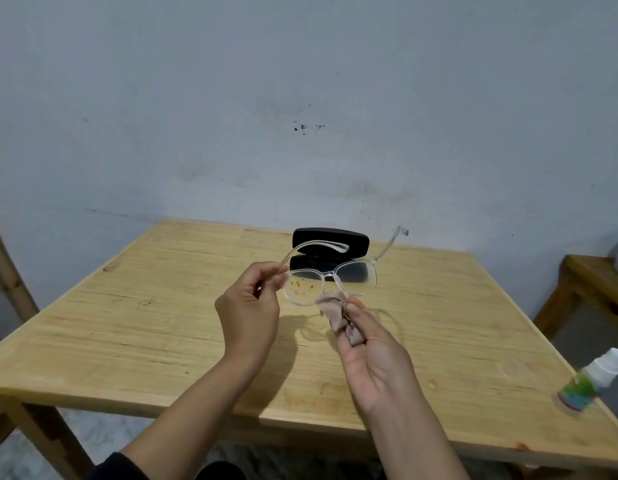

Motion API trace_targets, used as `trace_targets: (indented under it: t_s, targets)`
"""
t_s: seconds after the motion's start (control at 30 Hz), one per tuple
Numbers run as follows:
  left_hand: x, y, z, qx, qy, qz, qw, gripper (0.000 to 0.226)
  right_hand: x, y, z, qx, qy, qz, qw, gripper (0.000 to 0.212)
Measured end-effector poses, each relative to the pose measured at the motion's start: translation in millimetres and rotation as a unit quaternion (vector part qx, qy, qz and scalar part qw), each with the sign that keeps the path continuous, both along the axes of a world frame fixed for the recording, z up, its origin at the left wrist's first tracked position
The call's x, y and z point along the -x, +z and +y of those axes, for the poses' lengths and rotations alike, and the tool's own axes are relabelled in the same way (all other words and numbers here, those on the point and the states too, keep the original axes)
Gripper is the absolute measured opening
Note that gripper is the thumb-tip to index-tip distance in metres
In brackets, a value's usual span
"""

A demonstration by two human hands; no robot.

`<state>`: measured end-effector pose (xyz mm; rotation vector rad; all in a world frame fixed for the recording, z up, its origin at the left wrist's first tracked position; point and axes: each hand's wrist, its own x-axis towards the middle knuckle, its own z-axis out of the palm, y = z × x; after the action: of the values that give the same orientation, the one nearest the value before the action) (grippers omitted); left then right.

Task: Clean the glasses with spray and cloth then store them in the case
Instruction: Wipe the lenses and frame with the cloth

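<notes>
**Now: smudged lens meets the cloth**

Up above the wooden table [127, 323], the left hand [250, 311] pinches the clear-framed glasses [330, 280] at the hinge of one temple, holding them in the air with both temples unfolded and pointing away from the person. The lens nearest that hand carries small orange specks — the other lens looks clean. The right hand [373, 355] is clenched around a bunched beige cloth [338, 315], whose top end touches the lower rim of the frame near the bridge. Behind the glasses, at the far side of the table, the black case [330, 239] lies open, partly seen through the lenses. Well apart from all this — at the table's near right edge — stands the spray bottle [591, 381], white cap on, with a green label.
</notes>
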<state>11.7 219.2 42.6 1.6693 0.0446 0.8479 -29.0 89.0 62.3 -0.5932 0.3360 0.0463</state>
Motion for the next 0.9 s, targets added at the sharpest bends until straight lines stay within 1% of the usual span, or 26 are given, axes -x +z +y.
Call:
trace_targets:
  t_s: [0.07, 0.27, 0.37, 0.47, 0.57, 0.67, 0.8, 0.9]
  targets:
    - [1.6, 0.0, -1.8, -0.003, -0.002, -0.008, 1.0, 0.023, -1.1, 3.7, 5.4, -0.003, -0.016, -0.005, 1.0, 0.014]
    - [9.6, -5.3, -15.1, -0.033, -0.023, -0.029, 0.999, 0.022, -3.2, 8.1, 26.3, 0.044, -0.05, -0.012, 0.998, 0.013]
    - [13.1, -7.3, -17.1, -0.04, -0.036, -0.029, 0.998, 0.025, -5.3, 4.8, 29.4, 0.122, -0.077, -0.009, 0.989, 0.016]
    - [15.1, -8.6, -14.5, -0.051, -0.038, -0.025, 0.998, 0.025, -5.6, -0.5, 27.8, 0.192, -0.076, -0.018, 0.978, 0.02]
    - [14.7, -8.5, -12.6, -0.052, -0.031, -0.015, 0.998, 0.026, -6.5, -6.6, 27.9, 0.27, -0.083, -0.038, 0.958, 0.026]
    - [14.1, -8.1, -13.5, -0.044, -0.027, -0.011, 0.999, 0.026, -5.1, -8.9, 32.0, 0.328, -0.108, -0.043, 0.937, 0.022]
    - [14.9, -7.1, -15.8, -0.042, -0.023, -0.012, 0.999, 0.027, -0.9, -11.9, 40.2, 0.331, -0.144, -0.034, 0.932, 0.019]
    - [17.9, -6.0, -17.2, -0.045, -0.029, -0.009, 0.999, 0.029, 1.0, -14.4, 47.2, 0.306, -0.154, -0.033, 0.939, 0.019]
